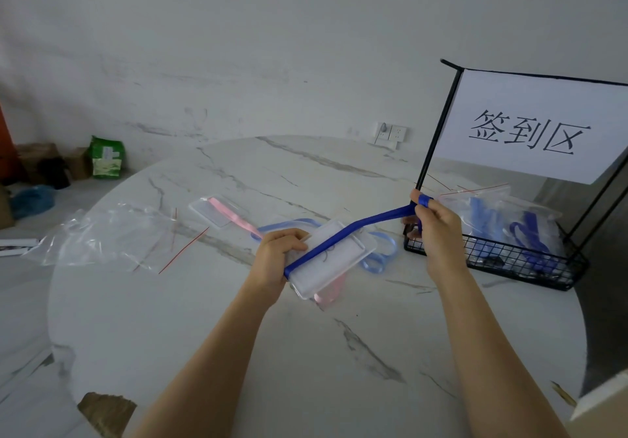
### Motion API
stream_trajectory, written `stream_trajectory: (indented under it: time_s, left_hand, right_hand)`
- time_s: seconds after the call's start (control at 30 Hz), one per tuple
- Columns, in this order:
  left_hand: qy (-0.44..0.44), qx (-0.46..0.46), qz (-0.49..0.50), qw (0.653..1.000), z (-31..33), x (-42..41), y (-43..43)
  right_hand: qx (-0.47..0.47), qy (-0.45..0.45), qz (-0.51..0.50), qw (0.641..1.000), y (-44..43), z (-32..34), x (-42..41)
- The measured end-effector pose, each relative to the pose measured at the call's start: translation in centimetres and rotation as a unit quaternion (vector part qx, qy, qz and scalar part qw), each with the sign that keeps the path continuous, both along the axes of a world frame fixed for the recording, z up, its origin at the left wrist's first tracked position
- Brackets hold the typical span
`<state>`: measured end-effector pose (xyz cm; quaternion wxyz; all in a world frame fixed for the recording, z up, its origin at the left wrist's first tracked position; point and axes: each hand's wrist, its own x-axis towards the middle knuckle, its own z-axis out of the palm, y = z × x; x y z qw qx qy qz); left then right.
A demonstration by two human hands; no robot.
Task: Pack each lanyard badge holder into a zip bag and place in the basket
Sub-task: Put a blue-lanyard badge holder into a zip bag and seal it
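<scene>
Your left hand (275,254) grips clear badge holder (339,264) above table (238,352) | blue lanyard (370,220) runs taut across it | right hand (438,230), well apart, pinches its end, seemingly looped round a finger | basket (492,264) at right holds filled bags (503,213)

round marble-veined table (306,352) beside a scuffed white wall (238,47) with sockets (390,133)

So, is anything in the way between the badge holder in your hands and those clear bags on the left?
Nothing tall. The badge holder, held by the left hand, only has a pink-lanyard holder lying flat on the table toward the zip bags.
</scene>
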<state>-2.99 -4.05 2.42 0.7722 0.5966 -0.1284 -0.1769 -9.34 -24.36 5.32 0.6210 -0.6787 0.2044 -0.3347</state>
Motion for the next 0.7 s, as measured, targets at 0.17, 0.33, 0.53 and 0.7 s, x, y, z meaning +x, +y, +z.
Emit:
stream_trajectory:
  time_s: [0.17, 0.33, 0.53, 0.7]
  left_hand:
    - [0.092, -0.067, -0.006, 0.994, 0.1, 0.3, 0.4]
    - [0.170, -0.248, -0.034, 0.953, 0.3, 0.5, 0.9]
    - [0.183, -0.404, -0.063, 0.894, -1.1, 1.5, 1.5]
    - [0.254, -0.443, 0.058, 0.858, -1.3, 2.0, 1.7]
  right_hand:
    - [-0.009, 0.028, -0.011, 1.000, 0.3, -0.4, 0.4]
    - [0.002, 0.061, 0.007, 0.998, 1.1, -0.8, 0.8]
    - [-0.191, 0.155, 0.077, 0.966, 2.4, -2.1, 1.2]
    - [-0.304, 0.204, 0.172, 0.915, 4.7, -3.2, 1.3]
